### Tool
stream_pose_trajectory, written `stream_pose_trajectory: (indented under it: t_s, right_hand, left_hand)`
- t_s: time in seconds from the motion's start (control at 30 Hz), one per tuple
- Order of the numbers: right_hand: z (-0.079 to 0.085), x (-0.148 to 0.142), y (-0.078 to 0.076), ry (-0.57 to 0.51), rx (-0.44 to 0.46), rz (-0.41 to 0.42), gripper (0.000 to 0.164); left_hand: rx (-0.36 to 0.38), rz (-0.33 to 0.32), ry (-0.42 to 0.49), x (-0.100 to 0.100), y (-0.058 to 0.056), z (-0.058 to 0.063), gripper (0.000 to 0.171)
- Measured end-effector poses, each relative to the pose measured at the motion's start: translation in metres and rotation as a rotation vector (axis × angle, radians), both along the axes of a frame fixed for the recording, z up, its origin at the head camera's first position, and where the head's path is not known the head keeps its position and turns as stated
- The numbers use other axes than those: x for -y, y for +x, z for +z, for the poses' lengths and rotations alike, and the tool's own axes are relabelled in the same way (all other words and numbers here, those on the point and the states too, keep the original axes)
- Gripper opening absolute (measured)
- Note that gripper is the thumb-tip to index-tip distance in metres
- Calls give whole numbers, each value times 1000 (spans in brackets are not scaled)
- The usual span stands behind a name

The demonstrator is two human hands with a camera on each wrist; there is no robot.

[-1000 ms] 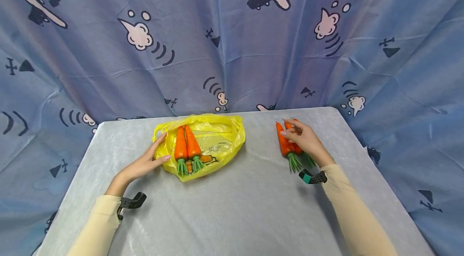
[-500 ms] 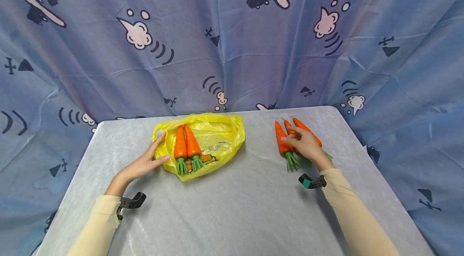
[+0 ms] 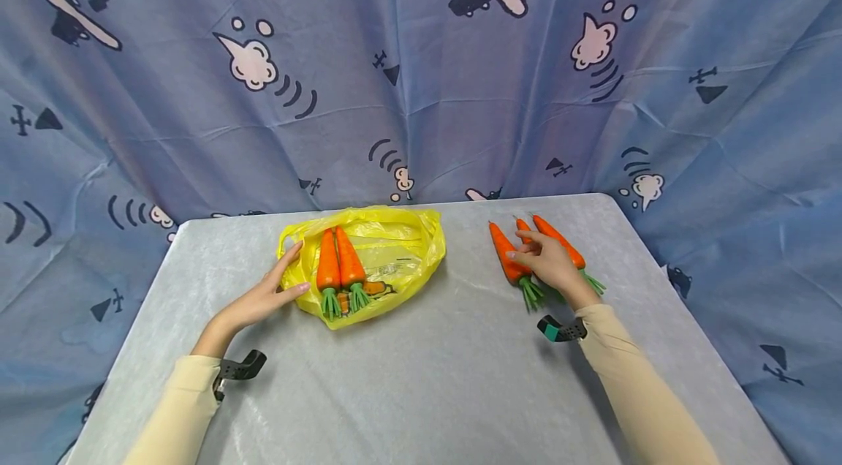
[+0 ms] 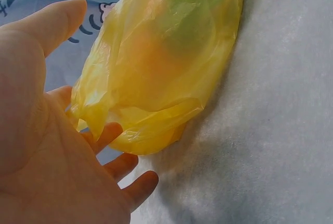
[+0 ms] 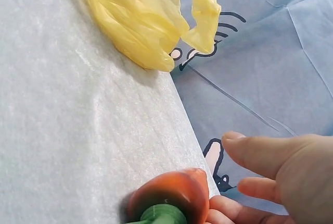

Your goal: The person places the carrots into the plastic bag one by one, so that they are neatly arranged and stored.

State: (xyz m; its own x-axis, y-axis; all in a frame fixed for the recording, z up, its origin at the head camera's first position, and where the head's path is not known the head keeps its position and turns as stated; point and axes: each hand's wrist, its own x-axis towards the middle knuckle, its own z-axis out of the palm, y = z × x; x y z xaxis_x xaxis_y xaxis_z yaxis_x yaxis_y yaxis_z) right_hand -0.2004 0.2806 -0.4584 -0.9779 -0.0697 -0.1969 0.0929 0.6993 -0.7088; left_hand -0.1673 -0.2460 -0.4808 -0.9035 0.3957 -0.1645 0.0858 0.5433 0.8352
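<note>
Orange, tapered, green-topped carrot (image 3: pixel 501 245), on pale-grey desk (image 3: pixel 395 392) at 3 o'clock of yellow plastic bag (image 3: pixel 431 244), has shifted toward 9 o'clock from two matching carrots (image 3: pixel 558 237), likely easier handled singly; right hand (image 3: pixel 555 265) loose, not gripping; left hand (image 3: pixel 256 300) spread at bag.

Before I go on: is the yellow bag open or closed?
Open. In the head view, the yellow bag has its mouth spread wide, and two carrots show inside it.
</note>
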Motion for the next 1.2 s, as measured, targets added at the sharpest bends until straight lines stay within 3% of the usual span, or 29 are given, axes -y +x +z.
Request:
stream_pose_trajectory:
  t_s: [0.57,1.2]
  right_hand:
    - [-11,13,-2,39,-24,52,63]
    - [-22,28,0,-12,108,31,66]
  left_hand:
    - [4,4,2,1,2,0,83]
    - [0,7,-1,1,2,0,84]
